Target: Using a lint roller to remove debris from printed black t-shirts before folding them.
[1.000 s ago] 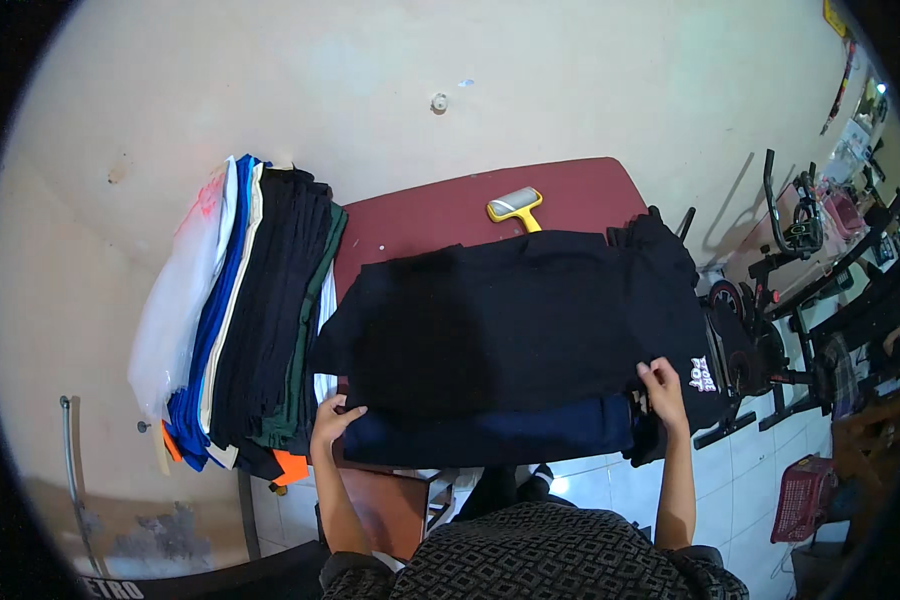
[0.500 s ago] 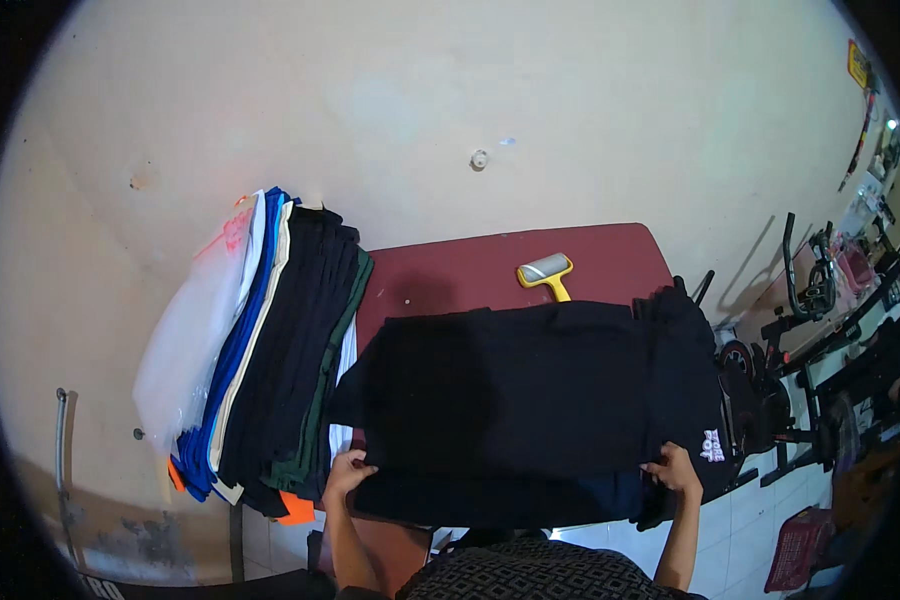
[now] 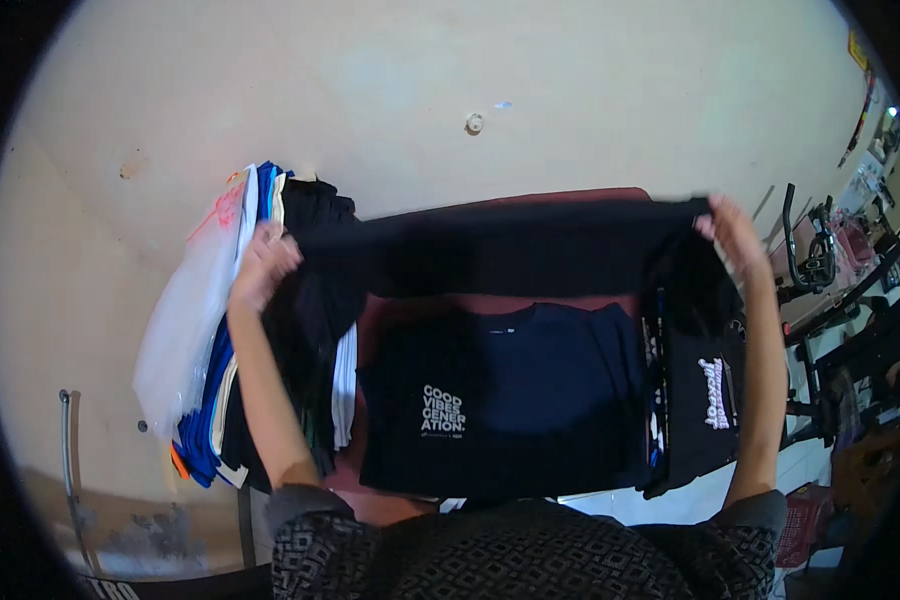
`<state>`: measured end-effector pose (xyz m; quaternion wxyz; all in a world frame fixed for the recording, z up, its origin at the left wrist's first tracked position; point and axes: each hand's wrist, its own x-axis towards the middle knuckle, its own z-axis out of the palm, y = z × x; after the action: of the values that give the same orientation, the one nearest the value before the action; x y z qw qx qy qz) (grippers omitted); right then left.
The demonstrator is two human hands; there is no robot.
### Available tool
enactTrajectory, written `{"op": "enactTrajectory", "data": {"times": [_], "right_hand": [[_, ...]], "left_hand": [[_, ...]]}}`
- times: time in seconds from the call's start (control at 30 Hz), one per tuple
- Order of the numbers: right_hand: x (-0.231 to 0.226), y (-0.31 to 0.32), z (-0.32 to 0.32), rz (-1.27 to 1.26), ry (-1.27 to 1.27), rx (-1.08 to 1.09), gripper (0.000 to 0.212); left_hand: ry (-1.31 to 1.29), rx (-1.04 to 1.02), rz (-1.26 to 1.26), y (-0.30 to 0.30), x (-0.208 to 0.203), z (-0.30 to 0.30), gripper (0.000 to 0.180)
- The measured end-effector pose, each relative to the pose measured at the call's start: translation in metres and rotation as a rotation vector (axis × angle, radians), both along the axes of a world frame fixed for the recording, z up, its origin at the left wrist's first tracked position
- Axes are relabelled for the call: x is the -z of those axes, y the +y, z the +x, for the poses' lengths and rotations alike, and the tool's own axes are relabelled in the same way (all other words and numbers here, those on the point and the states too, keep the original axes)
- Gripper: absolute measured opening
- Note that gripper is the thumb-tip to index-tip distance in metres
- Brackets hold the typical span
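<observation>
A black shirt (image 3: 510, 245) hangs stretched between my two hands over the far half of the table. My left hand (image 3: 265, 265) grips its left end, beside the clothes pile, with the fingers slightly blurred. At the other end, my right hand (image 3: 735, 238) pinches the cloth's top corner. Below, a folded dark T-shirt (image 3: 560, 400) with white print on its chest lies flat near my body. To its right is a stack of black shirts (image 3: 700, 420), also bearing a white print; the raised cloth partly covers it.
The maroon table (image 3: 345, 475) stands against a pale wall. A tall pile of folded clothes (image 3: 210, 370) in white plastic, blue, cream and black rises at the left. Exercise equipment (image 3: 820, 270) stands at the right, above a red plastic basket (image 3: 798, 525).
Both hands have risen and moved away from my body, lifting the black shirt. The printed T-shirt beneath is now uncovered. The yellow-handled lint roller is now hidden from view.
</observation>
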<state>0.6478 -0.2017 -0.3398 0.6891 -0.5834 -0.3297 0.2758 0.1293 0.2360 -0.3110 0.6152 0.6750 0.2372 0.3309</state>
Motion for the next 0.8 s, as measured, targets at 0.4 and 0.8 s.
{"op": "enactTrajectory", "data": {"times": [0.4,0.8], "right_hand": [[-0.177,-0.072,-0.128,-0.010,-0.807,0.374,0.028],[-0.144,-0.154,-0.154,-0.286,-0.492,0.308,0.021]], "left_hand": [[0.173,-0.521,0.820,-0.125,-0.172,-0.093,0.026],[0.260,-0.333,0.283,-0.190,-0.102,-0.135,0.045]]}}
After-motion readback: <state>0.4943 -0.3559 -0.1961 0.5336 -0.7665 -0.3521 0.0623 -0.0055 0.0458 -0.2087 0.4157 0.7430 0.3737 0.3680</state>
